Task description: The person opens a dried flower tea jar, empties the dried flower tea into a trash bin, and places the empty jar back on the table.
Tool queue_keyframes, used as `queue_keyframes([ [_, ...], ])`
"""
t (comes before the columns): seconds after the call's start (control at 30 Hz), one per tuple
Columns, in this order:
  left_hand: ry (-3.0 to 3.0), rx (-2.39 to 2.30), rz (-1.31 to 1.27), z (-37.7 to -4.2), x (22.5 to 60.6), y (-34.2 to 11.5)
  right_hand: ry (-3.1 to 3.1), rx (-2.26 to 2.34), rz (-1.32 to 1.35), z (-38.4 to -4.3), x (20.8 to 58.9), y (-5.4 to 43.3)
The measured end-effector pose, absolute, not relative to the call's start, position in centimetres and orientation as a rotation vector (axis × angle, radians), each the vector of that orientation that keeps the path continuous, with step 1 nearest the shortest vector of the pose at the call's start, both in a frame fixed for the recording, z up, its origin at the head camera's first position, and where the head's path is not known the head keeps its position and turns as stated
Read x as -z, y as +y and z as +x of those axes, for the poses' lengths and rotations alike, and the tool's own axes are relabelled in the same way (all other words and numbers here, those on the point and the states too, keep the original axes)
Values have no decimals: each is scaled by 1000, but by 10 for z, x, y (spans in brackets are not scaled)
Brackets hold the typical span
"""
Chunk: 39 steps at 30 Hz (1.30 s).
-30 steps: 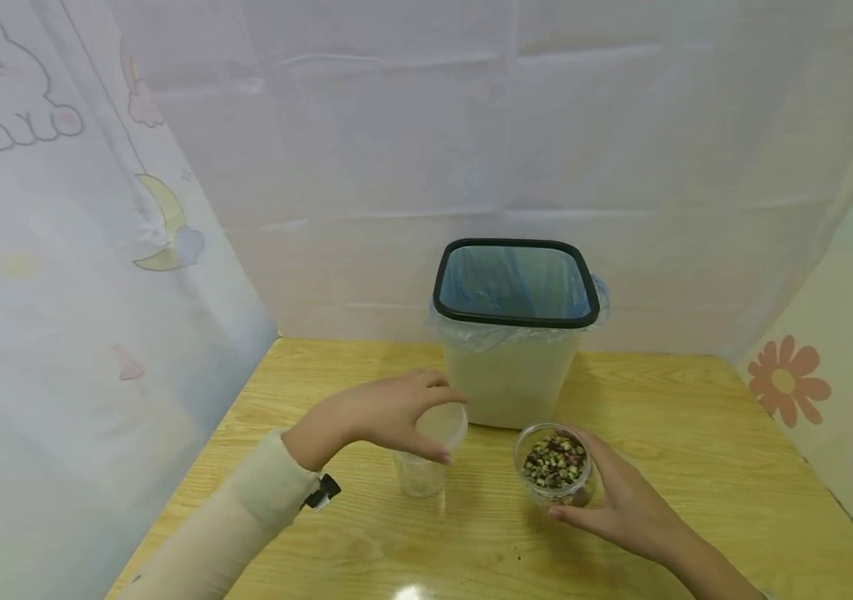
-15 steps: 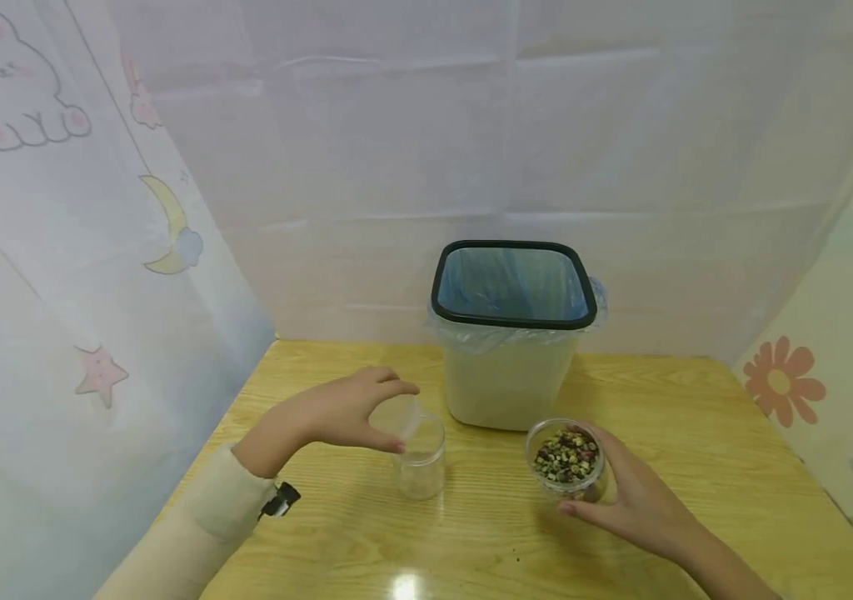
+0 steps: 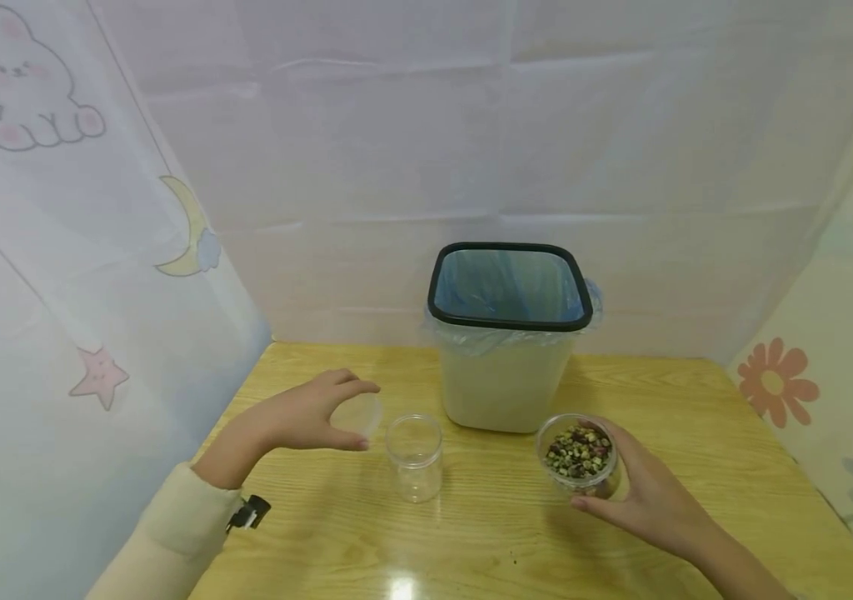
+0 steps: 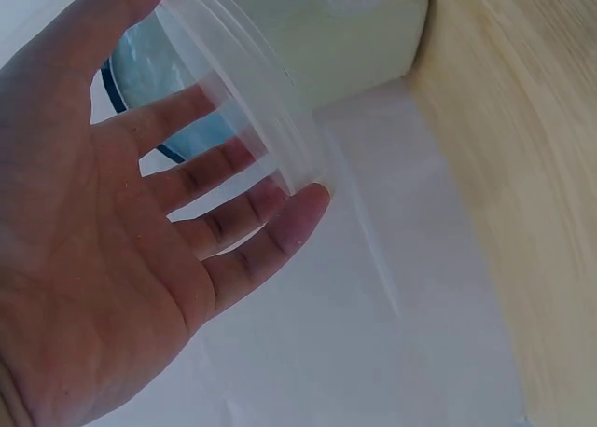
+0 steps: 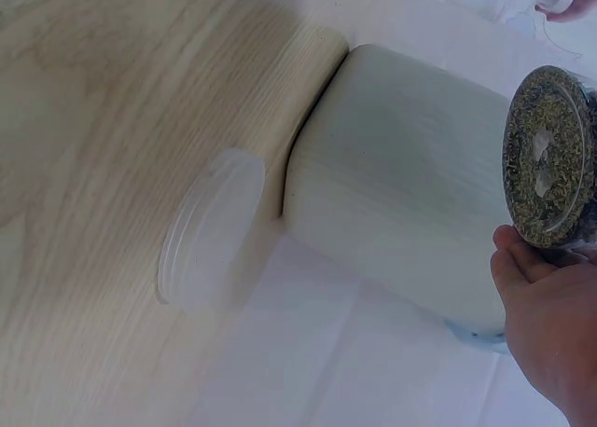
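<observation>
My left hand holds a translucent round lid by its rim, tilted on edge above the table's left side. In the left wrist view, several fingertips lie along that rim. My right hand grips a clear plastic jar of dried yellow-green and dark red bits, mouth tipped toward the head camera. The right wrist view shows the filled jar's base, with green-brown bits behind it. A clear jar, apparently without contents, stands upright between my hands, to the right of the held lid.
A pale bin with a black rim and bluish liner stands at the table's back. Beside it, the right wrist view shows another whitish lid-like disc. Fabric walls surround the wooden table. Small dark specks lie near its front.
The left hand has carried the lid leftward, off and away from the standing jar, whose mouth now shows. My right hand, with the filled jar, has shifted slightly right.
</observation>
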<state>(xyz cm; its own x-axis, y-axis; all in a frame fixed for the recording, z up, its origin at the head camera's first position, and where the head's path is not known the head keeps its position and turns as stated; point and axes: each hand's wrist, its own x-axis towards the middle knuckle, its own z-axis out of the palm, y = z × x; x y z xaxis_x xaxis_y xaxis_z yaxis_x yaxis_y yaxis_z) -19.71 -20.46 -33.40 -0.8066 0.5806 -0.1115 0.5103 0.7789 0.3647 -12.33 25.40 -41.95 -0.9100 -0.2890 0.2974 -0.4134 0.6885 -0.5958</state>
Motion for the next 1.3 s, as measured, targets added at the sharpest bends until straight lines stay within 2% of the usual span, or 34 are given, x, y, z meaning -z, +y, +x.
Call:
queue_keyframes([
  [0.53,2722,-574,701,-194,378,-244,-2701,-947,554,-124,407,268],
  [0.87,2685,-628,649,-196,410,-253,-2690,-932,543,-126,399,275],
  [1.3,2674,-650,648,-194,432,-254,-2672,-850,547,-131,386,279],
])
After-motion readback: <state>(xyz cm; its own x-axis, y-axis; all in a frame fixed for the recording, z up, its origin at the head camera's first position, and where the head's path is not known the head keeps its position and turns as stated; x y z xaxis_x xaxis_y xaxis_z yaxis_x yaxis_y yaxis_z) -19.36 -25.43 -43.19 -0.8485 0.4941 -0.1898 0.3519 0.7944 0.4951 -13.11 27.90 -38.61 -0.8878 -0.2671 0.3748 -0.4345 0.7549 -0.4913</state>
